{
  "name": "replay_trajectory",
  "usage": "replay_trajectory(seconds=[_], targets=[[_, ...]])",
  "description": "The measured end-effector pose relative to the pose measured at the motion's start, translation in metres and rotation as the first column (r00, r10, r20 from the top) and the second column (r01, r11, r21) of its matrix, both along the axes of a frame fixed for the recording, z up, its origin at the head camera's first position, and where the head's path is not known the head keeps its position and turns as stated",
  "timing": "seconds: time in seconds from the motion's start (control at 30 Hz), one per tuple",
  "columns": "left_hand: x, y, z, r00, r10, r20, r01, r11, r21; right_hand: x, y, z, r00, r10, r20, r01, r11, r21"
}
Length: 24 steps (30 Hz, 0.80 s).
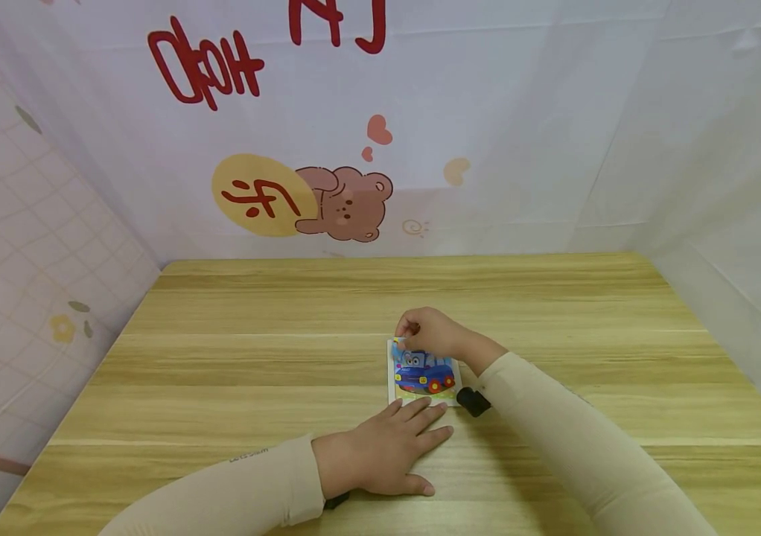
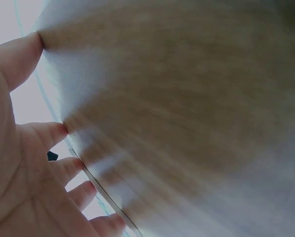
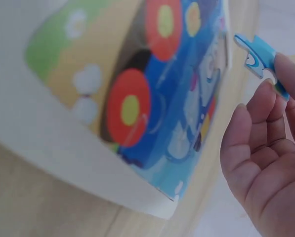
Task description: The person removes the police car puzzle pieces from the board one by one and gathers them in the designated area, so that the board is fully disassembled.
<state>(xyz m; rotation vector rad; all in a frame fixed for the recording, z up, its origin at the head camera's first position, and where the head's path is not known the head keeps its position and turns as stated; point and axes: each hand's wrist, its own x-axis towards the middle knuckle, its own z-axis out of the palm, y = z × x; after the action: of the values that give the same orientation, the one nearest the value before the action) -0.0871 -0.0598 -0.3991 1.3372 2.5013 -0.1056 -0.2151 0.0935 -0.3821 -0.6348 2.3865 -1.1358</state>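
A small jigsaw puzzle (image 1: 429, 381) with a white border lies on the table, showing a blue car with red and yellow wheels. Between thumb and fingertips, my right hand (image 1: 439, 333) pinches a light-blue jigsaw piece (image 3: 260, 53) over the puzzle's far left part. In the right wrist view the piece is tilted and apart from the picture, just past the border. My left hand (image 1: 390, 452) lies palm down with fingers spread, its fingertips at the puzzle's near edge. The left wrist view shows several of those fingertips along the thin board edge (image 2: 105, 193).
The wood-grain table (image 1: 220, 387) extends around the puzzle on all sides. A white cloth (image 1: 521, 112) with a printed bear and red characters hangs behind it, and more cloth flanks both sides. A black wrist device (image 1: 473, 402) sits under the right forearm.
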Motion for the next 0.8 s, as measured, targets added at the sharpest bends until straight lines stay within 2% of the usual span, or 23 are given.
replay_trajectory(seconds=[0.13,0.3,0.8], targets=[[0.0,0.0,0.0,1.0,0.001,0.006,-0.001,1.0,0.008,-0.003,0.006,0.001,0.998,-0.043,0.041,0.045,0.997,-0.064],[-0.001,0.001,-0.001,1.0,0.002,0.004,-0.002,1.0,0.006,-0.005,0.017,0.002,0.991,-0.102,0.09,0.111,0.989,-0.098],[0.001,0.0,0.0,1.0,0.016,0.013,-0.016,1.0,0.009,0.003,0.059,0.001,0.979,-0.184,0.088,0.192,0.976,-0.1]])
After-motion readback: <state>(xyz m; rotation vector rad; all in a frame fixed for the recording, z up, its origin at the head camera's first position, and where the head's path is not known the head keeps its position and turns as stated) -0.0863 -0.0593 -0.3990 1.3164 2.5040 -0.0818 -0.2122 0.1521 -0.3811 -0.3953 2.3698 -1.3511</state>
